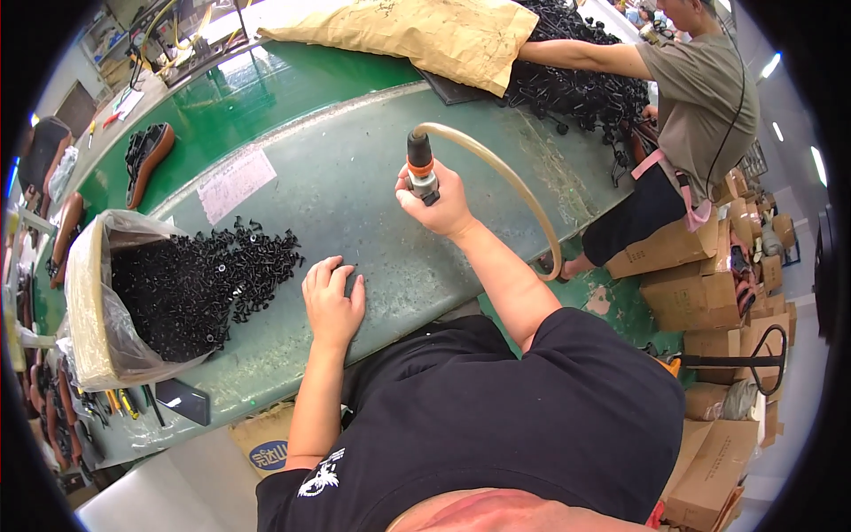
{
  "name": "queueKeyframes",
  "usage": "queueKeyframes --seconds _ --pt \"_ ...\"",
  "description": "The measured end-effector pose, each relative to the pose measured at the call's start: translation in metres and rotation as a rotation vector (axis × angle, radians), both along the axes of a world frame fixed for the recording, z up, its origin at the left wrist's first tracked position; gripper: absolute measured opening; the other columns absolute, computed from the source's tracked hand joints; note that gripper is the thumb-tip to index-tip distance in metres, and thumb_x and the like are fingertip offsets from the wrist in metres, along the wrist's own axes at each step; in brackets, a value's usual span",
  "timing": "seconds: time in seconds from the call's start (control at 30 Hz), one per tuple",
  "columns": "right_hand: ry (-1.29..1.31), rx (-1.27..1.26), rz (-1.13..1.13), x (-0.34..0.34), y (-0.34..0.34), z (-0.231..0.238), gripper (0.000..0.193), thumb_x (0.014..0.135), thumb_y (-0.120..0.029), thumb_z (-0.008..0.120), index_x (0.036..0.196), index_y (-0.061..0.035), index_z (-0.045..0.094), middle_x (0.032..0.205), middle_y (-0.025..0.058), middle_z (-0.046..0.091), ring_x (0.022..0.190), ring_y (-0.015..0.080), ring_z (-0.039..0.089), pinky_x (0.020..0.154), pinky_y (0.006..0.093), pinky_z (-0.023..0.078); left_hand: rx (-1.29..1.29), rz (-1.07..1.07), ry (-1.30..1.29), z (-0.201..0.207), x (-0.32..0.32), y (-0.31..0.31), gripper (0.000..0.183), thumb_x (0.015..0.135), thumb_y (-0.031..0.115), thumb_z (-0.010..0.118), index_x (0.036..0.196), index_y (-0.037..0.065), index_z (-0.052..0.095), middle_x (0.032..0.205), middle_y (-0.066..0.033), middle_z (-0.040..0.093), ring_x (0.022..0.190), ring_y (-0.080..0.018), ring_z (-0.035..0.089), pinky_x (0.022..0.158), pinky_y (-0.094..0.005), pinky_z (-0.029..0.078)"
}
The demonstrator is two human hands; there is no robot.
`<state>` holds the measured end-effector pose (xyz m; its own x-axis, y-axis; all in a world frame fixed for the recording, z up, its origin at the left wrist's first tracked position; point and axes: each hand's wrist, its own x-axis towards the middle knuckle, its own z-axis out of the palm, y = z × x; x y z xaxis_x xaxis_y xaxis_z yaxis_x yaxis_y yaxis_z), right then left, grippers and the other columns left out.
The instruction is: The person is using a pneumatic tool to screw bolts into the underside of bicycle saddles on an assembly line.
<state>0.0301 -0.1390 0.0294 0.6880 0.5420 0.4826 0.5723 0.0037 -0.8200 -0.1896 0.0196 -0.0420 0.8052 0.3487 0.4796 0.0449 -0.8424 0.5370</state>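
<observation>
My right hand (450, 202) is closed around an air screwdriver (420, 158) with a black end and an orange-red ring. It is raised over the middle of the table. From the tool's top a translucent tan hose (519, 173) arcs to the right and down. My left hand (334, 306) rests on the table (381, 222) with thumb and fingers apart. A small dark spot shows by its fingertips; I cannot make out what it is. Just left of that hand spreads a heap of small black screws (208, 279), spilling from a plastic-lined box (84, 301) tipped on its side.
A co-worker (709, 97) at the right reaches over a pile of black parts (572, 75) and a large tan paper sack (417, 35). A paper sheet (237, 184), a brown-edged curved part (151, 164) and a dark phone (183, 402) lie about. Cardboard boxes (691, 297) stand right.
</observation>
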Motion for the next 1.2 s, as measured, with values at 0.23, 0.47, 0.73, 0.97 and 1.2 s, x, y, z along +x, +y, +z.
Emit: queueKeyframes --seconds 0.23,0.47,0.73,0.97,1.2 --pt "0.349 0.278 0.042 0.017 -0.015 -0.002 0.017 0.087 -0.001 0.071 0.099 -0.0053 0.061 0.084 0.0018 0.068 0.072 0.0115 0.068 0.069 0.0300 0.057 0.056 0.022 -0.006 0.002 0.003 -0.004 0.020 0.085 0.015 0.081 0.102 0.007 0.074 0.124 -0.0100 0.069 0.122 -0.0330 0.061 0.105 -0.0459 0.045" --pt "0.219 0.291 0.173 0.023 -0.041 -0.014 0.020 0.087 0.005 0.067 0.103 -0.0033 0.060 0.090 0.0052 0.068 0.077 0.0131 0.069 0.071 0.0293 0.058 0.126 0.058 -0.019 0.004 0.013 -0.010 0.017 0.085 0.012 0.081 0.098 0.007 0.072 0.118 -0.0097 0.070 0.114 -0.0326 0.063 0.100 -0.0446 0.048" --pt "0.206 0.389 0.213 0.034 -0.047 -0.014 0.018 0.084 0.000 0.072 0.100 -0.0050 0.063 0.087 0.0017 0.069 0.079 0.0101 0.067 0.075 0.0290 0.055 0.141 0.103 -0.022 0.007 0.020 -0.021 0.012 0.085 0.008 0.080 0.093 0.004 0.071 0.113 -0.0127 0.072 0.109 -0.0348 0.066 0.099 -0.0454 0.051" --pt "0.339 0.433 0.259 0.054 -0.054 -0.018 0.021 0.084 -0.003 0.071 0.103 -0.0061 0.063 0.087 0.0021 0.069 0.079 0.0107 0.066 0.074 0.0302 0.055 0.106 0.211 0.087 0.011 0.053 -0.017 0.009 0.092 0.007 0.077 0.090 0.003 0.070 0.097 -0.0111 0.071 0.092 -0.0301 0.067 0.083 -0.0402 0.054" --pt "0.487 0.490 0.273 0.068 -0.055 -0.020 0.013 0.085 0.000 0.068 0.093 -0.0067 0.061 0.083 -0.0004 0.065 0.076 0.0092 0.064 0.069 0.0290 0.054 0.079 0.118 0.064 0.014 0.150 -0.008 0.011 0.095 0.009 0.075 0.093 0.000 0.069 0.097 -0.0121 0.070 0.091 -0.0311 0.067 0.079 -0.0400 0.054"
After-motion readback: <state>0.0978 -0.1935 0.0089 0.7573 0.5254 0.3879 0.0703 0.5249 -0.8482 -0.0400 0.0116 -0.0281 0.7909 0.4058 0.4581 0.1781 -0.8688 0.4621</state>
